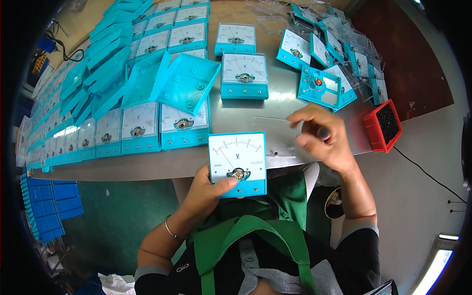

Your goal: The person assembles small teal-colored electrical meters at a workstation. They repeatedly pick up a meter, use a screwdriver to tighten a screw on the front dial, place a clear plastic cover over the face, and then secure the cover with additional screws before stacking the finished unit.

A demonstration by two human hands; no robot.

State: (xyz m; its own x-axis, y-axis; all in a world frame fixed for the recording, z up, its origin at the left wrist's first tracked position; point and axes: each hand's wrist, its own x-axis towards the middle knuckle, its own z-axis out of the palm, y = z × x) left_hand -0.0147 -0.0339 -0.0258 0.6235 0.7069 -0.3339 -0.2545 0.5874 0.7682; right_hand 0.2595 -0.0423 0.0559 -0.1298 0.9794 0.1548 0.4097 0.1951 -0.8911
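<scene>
My left hand (pixel 209 184) holds a square panel voltmeter (pixel 237 160) upright above the table's near edge, thumb over the lower part of its dial. The meter has a teal frame, a white scale face, a thin needle and an uncovered metal mechanism at the bottom. To its right, my right hand (pixel 324 135) is curled over the table with a dark, round-ended handle (pixel 323 132) tucked in it; the rest of that tool is hidden. The index finger and thumb are apart, close to the right edge of a clear plastic cover (pixel 275 135).
Finished-looking meters (pixel 137 125) stand in rows at the left, with teal housings (pixel 189 81) piled on them. Two meters (pixel 244 76) lie ahead. More meters (pixel 295 49) and clear covers (pixel 273 24) crowd the far right, near a red bin (pixel 383 128) of small dark parts.
</scene>
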